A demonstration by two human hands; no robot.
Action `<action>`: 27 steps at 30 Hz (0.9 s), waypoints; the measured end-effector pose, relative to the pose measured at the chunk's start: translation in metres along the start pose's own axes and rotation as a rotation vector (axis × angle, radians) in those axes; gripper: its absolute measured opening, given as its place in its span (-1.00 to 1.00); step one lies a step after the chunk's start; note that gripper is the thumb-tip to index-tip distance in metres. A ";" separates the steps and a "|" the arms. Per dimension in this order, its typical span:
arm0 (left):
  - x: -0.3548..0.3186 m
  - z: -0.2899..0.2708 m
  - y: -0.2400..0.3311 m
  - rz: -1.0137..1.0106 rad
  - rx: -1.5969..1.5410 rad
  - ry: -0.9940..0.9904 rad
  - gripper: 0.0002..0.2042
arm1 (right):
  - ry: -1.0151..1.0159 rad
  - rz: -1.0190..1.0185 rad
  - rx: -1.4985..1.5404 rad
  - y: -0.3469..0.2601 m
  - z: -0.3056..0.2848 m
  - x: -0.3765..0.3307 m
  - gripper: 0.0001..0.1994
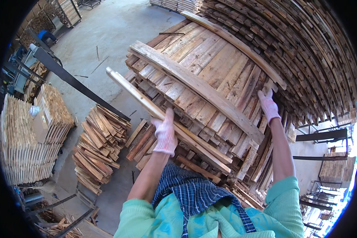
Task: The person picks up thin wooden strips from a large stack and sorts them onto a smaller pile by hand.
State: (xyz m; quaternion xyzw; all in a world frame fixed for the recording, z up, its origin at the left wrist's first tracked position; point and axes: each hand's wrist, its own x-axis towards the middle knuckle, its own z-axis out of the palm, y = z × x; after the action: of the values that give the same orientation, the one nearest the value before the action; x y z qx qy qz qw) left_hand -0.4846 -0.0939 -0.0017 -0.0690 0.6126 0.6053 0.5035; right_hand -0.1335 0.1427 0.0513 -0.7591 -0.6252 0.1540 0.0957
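Observation:
My left hand, in a pale pinkish work glove, is closed around long, narrow wooden strips. They slant across the near left side of a large stack of planks. My right hand, gloved alike, reaches to the right side of the stack. Its thumb and fingers are apart and touch the plank ends there; its fingertips are partly hidden. Between my hands a thick wooden batten lies crosswise over the top layer. A second batten crosses it farther back.
A tall wall of stacked boards rises close on the right. Loose wood pieces are heaped on the left, beside stacked boards with a cardboard sheet. A dark metal bar slants across the left. Someone in blue bends far off.

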 end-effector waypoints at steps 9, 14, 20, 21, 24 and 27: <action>-0.037 0.005 -0.003 0.064 -0.184 -0.194 -0.43 | 0.254 -0.177 0.399 0.017 0.049 0.023 -0.22; -0.021 0.039 -0.022 -0.026 -0.043 -0.047 -0.41 | 0.128 -0.009 0.319 0.013 0.033 0.020 -0.23; -0.071 0.005 0.037 0.109 -0.063 -0.220 -0.54 | 0.085 -0.156 0.230 0.081 -0.050 -0.006 -0.38; -0.055 -0.022 0.053 0.272 -0.021 -0.306 -0.56 | 0.165 -0.227 0.288 0.107 -0.044 -0.011 -0.41; -0.073 -0.020 0.126 0.529 0.149 -0.262 -0.61 | 0.131 -0.019 0.106 0.151 -0.009 -0.065 -0.51; -0.067 0.031 0.190 0.623 0.456 -0.489 -0.53 | -0.104 0.259 -0.093 0.155 0.038 -0.118 -0.35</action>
State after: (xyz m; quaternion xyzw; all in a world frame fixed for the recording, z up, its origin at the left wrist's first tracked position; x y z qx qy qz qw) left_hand -0.5678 -0.0550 0.1804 0.3760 0.5848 0.5761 0.4298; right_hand -0.0246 -0.0054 -0.0234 -0.8280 -0.5327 0.1750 0.0073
